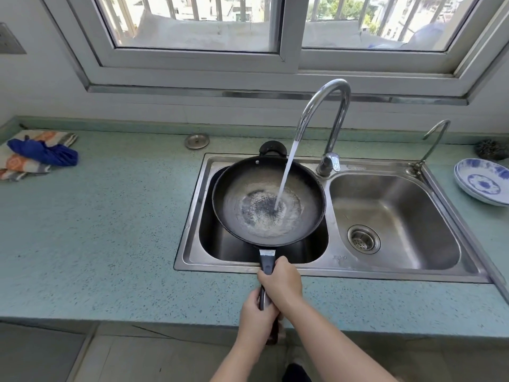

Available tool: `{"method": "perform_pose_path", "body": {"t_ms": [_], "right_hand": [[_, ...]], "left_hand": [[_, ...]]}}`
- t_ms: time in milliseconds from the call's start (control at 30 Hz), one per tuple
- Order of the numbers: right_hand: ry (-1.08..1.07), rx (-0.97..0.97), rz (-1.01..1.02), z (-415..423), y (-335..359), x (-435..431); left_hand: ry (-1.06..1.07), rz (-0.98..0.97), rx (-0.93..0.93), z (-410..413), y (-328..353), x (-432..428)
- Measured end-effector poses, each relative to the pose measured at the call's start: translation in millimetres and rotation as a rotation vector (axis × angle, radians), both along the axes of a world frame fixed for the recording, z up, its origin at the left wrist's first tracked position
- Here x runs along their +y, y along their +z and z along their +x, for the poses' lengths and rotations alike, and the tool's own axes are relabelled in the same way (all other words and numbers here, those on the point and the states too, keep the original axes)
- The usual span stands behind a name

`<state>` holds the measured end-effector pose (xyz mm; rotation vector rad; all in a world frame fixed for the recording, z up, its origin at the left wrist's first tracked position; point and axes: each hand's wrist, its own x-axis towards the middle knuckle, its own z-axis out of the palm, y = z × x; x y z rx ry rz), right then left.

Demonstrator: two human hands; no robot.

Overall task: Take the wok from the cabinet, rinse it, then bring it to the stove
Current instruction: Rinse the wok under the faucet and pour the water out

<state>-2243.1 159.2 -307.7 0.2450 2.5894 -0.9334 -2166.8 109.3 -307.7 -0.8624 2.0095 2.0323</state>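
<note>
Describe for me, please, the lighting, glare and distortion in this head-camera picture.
Head view: daylight through the window overexposes the scene outside; glare streaks the faucet and the right basin of the sink; the wide-angle lens bows the countertop edge; the wok, left hand and right hand look sharp.

Wok: 1.
Hands: 2, a left hand and a right hand.
Sink basins: 2, a left basin and a right basin.
Taps: 2, a big tap and a small tap.
Drain strainer: 1 in sight.
Round metal cap: 1.
Plates: stacked, 2 by the rims.
Cloths: 2, a striped towel and a blue cloth.
Scouring pad: 1.
</note>
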Motion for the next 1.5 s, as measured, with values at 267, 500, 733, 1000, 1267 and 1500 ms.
{"method": "perform_pose_path", "body": {"t_ms": [267, 500, 733, 1000, 1267, 1500], "right_hand": [[0.031, 0.018, 0.018, 6, -5, -1], [0.123, 0.14, 0.102, -3, 2, 18], [0.18, 0.324, 0.166, -31, 10, 55], [0.179, 0.572, 0.254, -94, 18, 107], [0.269, 0.551, 0.386, -169, 28, 150], [0.416, 0.463, 0.421, -212, 23, 149]], "left_hand": [[-0.119, -0.228, -0.009, 3, -6, -6], [-0.199, -0.617, 0.022, -9, -2, -22], [-0.28, -0.972, 0.214, -55, 19, -20], [-0.416, -1.197, 0.339, -119, 30, 15], [-0.537, -1.29, 0.322, -181, 36, 63], [-0.533, -1.338, 0.241, -214, 28, 71]]}}
